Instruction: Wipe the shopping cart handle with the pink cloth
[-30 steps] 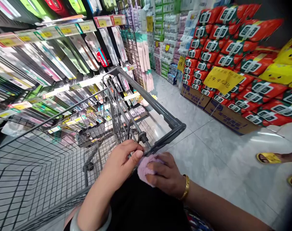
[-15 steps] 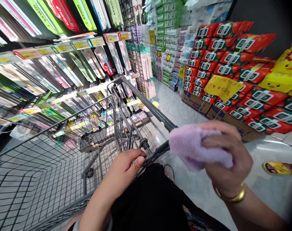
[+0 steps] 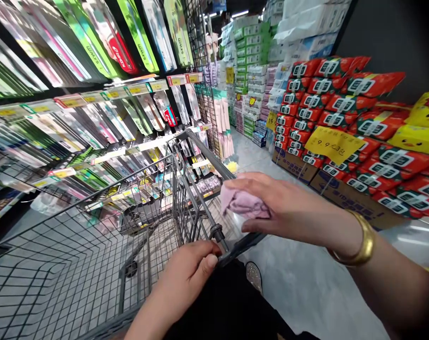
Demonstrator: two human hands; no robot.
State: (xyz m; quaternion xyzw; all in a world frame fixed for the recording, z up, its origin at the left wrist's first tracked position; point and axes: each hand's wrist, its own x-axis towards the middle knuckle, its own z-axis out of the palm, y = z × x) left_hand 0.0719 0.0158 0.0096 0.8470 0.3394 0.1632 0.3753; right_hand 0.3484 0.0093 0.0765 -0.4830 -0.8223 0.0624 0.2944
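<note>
A grey wire shopping cart [image 3: 94, 264] stands before me, its basket to the left. My left hand [image 3: 193, 269] is closed around the cart's frame at the near corner, close to a dark round joint. In my right hand [image 3: 271, 198] is a bunched lilac cloth [image 3: 240, 200], fingers over its top and thumb below. The cloth lies against the grey handle bar [image 3: 210, 156], hiding part of it. A gold bangle [image 3: 363, 241] circles the right wrist.
Shelves of packaged toothbrushes [image 3: 139, 42] rise behind the cart on the left. Stacked red wipe packs [image 3: 323, 89] stand on cartons at the right, with a yellow price sign [image 3: 334, 144]. My shoe [image 3: 254, 276] shows on the grey floor.
My right hand has moved left with the lilac cloth, from beside the handle bar onto it. My left hand keeps its hold. The view has tilted up slightly, and the yellow sandal has left the picture.
</note>
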